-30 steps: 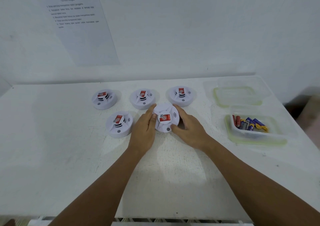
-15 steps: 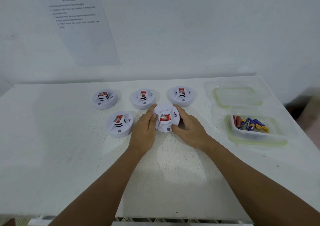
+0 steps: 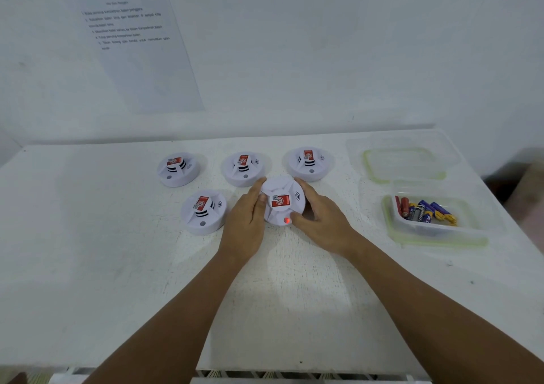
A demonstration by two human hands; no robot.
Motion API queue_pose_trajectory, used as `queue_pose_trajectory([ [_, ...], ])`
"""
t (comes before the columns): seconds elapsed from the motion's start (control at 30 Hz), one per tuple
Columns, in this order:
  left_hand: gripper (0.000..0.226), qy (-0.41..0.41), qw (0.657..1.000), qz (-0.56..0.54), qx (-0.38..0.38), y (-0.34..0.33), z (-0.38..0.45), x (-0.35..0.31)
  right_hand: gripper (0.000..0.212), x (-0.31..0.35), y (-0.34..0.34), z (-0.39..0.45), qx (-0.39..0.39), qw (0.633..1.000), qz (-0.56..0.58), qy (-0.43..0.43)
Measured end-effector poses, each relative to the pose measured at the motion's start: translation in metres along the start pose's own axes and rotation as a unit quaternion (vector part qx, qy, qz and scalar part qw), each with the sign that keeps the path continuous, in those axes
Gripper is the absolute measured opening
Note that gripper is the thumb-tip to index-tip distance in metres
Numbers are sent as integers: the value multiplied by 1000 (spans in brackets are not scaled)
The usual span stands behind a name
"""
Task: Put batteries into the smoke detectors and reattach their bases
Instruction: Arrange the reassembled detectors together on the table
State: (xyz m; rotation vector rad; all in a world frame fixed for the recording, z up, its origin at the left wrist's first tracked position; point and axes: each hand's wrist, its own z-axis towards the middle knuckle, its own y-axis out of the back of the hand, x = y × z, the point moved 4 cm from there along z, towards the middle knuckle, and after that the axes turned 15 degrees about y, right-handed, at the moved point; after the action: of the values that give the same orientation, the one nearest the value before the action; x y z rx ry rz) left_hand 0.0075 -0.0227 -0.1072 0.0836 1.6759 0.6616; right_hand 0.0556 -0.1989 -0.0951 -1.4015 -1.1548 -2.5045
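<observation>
A white round smoke detector [image 3: 282, 199] with a red label lies on the white table [image 3: 117, 266], held between both hands. My left hand [image 3: 244, 224] wraps its left side, thumb on the top face. My right hand [image 3: 323, 221] curls round its right side, with the thumb tip beside a small red light glowing at its front edge. Several more smoke detectors stand close by: one at the front left [image 3: 203, 211] and three in a back row [image 3: 178, 168], [image 3: 244, 168], [image 3: 309, 162]. Several loose batteries [image 3: 424, 211] lie in a clear container [image 3: 435, 236] at the right.
The container's clear lid [image 3: 404, 164] with a green seal lies behind it at the back right. A printed instruction sheet [image 3: 138, 45] hangs on the white wall behind the table. The table's front edge runs just below my forearms.
The small indicator at the front edge of the held detector now glows red. Both hands and the detector have stayed almost where they were.
</observation>
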Motion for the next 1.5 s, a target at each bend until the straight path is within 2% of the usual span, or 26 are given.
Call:
queue_pose_trajectory([
  [0.3, 46, 6, 1000, 3, -2, -1, 0, 0, 70, -6, -3, 2, 2, 1000, 2, -7],
  [0.53, 38, 32, 996, 78, -22, 1, 6, -12, 69, -13, 0, 0, -44, 994, -77, -59],
  [0.9, 36, 69, 989, 126, -33, 3, 19, -17, 64, -8, 1, 3, -47, 992, -86, -77],
  [0.97, 37, 59, 990, 123, -38, 10, 15, -21, 65, -5, 2, 3, -77, 992, -49, -84],
  [1.03, 34, 30, 991, 115, -60, 23, 8, -28, 60, 3, 4, 3, -142, 987, -36, -69],
  [1.13, 22, -19, 987, 103, -118, 54, -1, -33, 43, 35, -2, 10, -199, 978, -58, 15],
  [1.2, 17, -25, 982, 102, -157, 79, -1, -27, 35, 61, -16, 20, -177, 982, -7, 58],
  [1.27, 16, -22, 977, 99, -190, 103, 2, -20, 34, 83, -33, 30, -119, 990, 52, 50],
  [1.37, 24, 23, 964, 145, -220, 128, 14, 9, 42, 99, -60, 46, -3, 994, 99, -54],
  [1.43, 30, 64, 947, 218, -227, 139, 22, 32, 44, 98, -78, 55, 75, 985, 99, -122],
  [1.5, 32, 30, 925, 317, -207, 144, 25, 45, 20, 91, -92, 62, 123, 979, 75, -147],
])
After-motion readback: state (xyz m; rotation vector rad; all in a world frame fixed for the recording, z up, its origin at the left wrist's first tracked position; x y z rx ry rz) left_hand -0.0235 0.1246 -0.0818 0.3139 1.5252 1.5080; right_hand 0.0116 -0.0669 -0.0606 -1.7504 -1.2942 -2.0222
